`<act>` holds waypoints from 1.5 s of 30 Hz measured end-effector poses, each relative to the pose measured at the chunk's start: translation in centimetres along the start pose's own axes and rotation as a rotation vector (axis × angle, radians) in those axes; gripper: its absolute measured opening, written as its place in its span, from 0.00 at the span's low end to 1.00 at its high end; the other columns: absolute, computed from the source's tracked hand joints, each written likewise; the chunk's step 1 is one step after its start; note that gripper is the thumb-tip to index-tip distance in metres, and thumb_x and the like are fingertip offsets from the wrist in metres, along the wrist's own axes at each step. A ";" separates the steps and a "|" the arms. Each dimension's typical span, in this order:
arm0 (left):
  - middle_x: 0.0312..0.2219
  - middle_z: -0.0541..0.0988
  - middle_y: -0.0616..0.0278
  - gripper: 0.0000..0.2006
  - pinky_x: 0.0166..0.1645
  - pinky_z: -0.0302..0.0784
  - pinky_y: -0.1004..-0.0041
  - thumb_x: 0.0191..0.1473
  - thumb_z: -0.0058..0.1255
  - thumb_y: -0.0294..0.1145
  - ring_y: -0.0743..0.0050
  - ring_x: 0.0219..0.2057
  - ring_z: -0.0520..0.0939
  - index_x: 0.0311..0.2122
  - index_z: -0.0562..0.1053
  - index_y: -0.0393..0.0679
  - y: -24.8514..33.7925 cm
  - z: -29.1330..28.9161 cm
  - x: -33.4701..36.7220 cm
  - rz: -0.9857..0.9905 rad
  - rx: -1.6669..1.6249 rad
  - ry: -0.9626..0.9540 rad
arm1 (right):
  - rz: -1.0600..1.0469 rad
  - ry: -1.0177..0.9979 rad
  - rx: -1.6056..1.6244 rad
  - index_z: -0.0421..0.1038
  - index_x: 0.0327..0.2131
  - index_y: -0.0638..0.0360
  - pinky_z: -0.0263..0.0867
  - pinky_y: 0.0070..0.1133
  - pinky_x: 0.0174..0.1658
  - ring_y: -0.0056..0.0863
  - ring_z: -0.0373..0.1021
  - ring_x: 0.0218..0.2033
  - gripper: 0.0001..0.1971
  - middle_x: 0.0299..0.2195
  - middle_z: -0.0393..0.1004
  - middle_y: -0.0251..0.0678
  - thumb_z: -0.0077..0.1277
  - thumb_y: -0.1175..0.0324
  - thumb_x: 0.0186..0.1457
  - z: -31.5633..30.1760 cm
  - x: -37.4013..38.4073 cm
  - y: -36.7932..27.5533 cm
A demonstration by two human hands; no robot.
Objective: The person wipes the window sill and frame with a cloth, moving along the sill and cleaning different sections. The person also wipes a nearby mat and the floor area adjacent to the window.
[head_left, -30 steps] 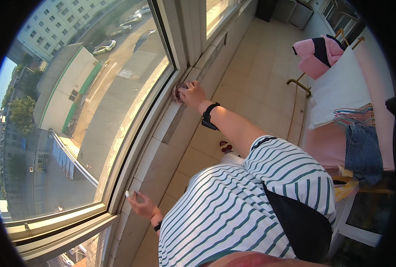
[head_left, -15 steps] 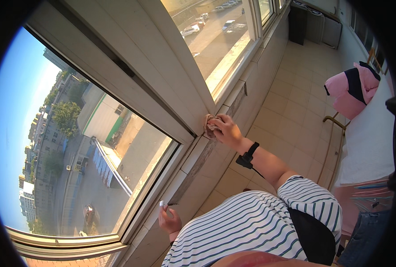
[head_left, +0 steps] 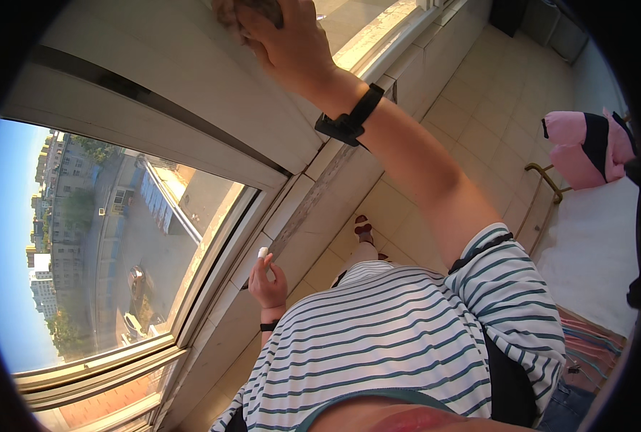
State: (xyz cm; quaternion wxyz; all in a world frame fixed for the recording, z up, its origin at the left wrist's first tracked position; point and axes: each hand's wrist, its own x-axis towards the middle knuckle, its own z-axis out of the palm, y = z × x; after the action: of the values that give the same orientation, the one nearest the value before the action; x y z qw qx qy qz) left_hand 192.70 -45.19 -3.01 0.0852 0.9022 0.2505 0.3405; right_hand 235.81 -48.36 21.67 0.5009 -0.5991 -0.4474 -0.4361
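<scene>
While L hand nr sill, R hand w/ cloth at frame

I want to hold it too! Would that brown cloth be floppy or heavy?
Probably floppy: the cloth looks bunched up in the right hand. Likely light too, since just one hand holds it. Whether it's wet, and so heavier, I can't tell.

Free passage along the tiled sill — pale window post as outer barrier.
</scene>
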 end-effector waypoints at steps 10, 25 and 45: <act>0.38 0.87 0.57 0.14 0.42 0.83 0.62 0.55 0.56 0.19 0.51 0.38 0.86 0.48 0.73 0.39 2.1 6.6 5.1 0.135 -0.107 -0.026 | 0.259 -0.511 -0.085 0.74 0.52 0.49 0.76 0.41 0.49 0.51 0.62 0.56 0.22 0.59 0.59 0.48 0.63 0.70 0.53 -1.2 -26.4 4.0; 0.34 0.86 0.56 0.14 0.39 0.83 0.63 0.53 0.56 0.17 0.55 0.33 0.86 0.46 0.72 0.35 9.7 17.7 15.6 0.297 -0.260 -0.054 | -0.041 -0.852 -0.061 0.81 0.41 0.29 0.69 0.33 0.39 0.31 0.67 0.49 0.15 0.48 0.69 0.25 0.58 0.63 0.48 -4.2 -28.4 7.3; 0.42 0.82 0.46 0.19 0.45 0.82 0.58 0.53 0.58 0.18 0.46 0.39 0.84 0.52 0.72 0.31 13.7 20.7 20.2 0.205 -0.074 0.137 | -0.010 -1.094 0.175 0.77 0.51 0.41 0.73 0.26 0.32 0.33 0.70 0.38 0.22 0.42 0.70 0.31 0.60 0.62 0.49 -5.8 -22.0 12.7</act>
State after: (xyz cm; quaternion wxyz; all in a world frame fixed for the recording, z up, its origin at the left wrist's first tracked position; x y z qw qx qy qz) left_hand 224.69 -46.30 -2.64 0.0659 0.8939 0.1496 0.4173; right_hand 242.92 -57.54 -1.65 0.2412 -0.6922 -0.6797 -0.0250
